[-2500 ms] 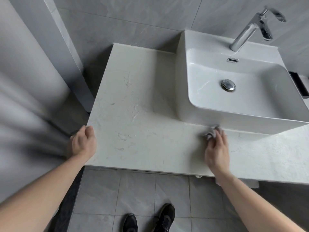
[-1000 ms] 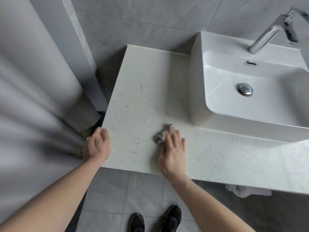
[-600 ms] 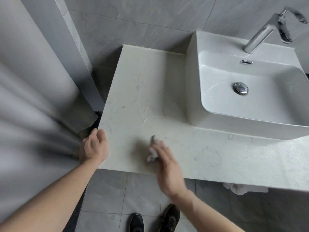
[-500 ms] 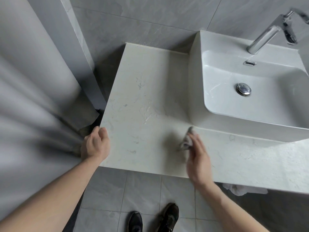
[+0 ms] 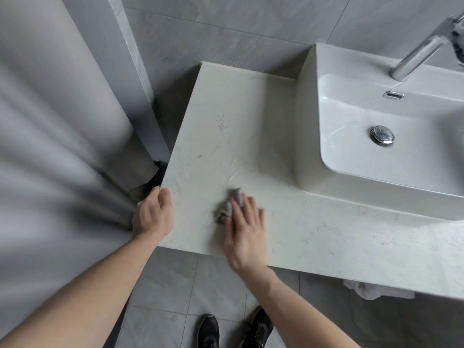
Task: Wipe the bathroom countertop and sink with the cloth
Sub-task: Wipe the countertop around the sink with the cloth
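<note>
Right hand (image 5: 244, 231) has swept back left since half a second ago, from near the sink's front corner to the worktop's left front area. Fingers straight, pressing a crumpled grey cloth (image 5: 228, 205) flat on the worktop (image 5: 326, 237); cloth bunch runs roughly 7-to-1 o'clock, poking out past the fingertips. Left hand (image 5: 153, 214) unchanged, curled round the worktop's left front corner at 9 o'clock of the cloth. Sink (image 5: 311, 116) sits at 2 o'clock, well apart. No readable writing.
</note>
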{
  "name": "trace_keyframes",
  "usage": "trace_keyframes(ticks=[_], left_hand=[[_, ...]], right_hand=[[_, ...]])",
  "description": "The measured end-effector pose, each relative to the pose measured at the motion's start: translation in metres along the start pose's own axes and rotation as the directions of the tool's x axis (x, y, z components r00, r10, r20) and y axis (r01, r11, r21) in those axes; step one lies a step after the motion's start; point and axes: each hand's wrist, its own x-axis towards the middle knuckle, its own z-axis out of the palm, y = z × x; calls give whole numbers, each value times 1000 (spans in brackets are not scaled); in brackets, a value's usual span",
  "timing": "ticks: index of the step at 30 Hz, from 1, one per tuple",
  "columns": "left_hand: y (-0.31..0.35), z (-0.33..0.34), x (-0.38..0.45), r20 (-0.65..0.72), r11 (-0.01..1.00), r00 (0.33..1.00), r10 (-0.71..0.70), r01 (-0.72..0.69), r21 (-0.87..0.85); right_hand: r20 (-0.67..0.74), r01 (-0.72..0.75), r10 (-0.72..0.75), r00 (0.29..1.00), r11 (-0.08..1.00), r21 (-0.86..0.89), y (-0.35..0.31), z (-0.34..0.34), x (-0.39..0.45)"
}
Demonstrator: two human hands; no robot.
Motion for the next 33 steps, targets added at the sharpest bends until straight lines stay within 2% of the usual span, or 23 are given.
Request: trace_keyframes(ticks=[3,6,10,12,14,16,18,22,24,26,29,33], left_hand=[[0,0,1,-19,1000,1000,25,-25,-7],[0,-2,-1,-12,998,999,51,-52,-35],[2,-4,-2,-20,998,998,55,-56,-30],[4,-4,-3,-14,998,998,54,-54,-26],[4,-4,-4,-10,998,998,54,-54,-16],[5,-5,-5,-7,999,999,53,-53,-13],[6,-5,-5,-6,999,999,49,-49,-12],[7,-4,-6,-21,998,998,63,-62,19],[6,-4,-6,-22,997,997,70,-69,30],[5,-3,-5,-22,998,998,62,-61,30],[5,-3,-5,-18,998,998,60,-59,27],[6,-3,-6,-18,998,998,56,-56,12]], right_hand=[[161,250,-252,954,968,34,-56,36,-11],[227,303,-304,925,952,42,-70,48,-21],[215,343,-364,906,930,131,-41,24,-19],[136,276,-298,945,948,161,-13,4,-18],[15,149,-153,988,975,167,24,-23,-18],[-136,35,-10,991,983,179,61,-58,-16],[-236,-62,106,966,980,187,95,-92,-12],[-275,-438,449,850,893,106,150,-120,-3],[-281,-531,523,804,846,54,155,-108,-3],[-292,-563,543,787,826,19,142,-90,-5],[-257,-467,447,857,884,-17,107,-63,-2],[-121,-157,155,981,988,-12,43,-20,-5]])
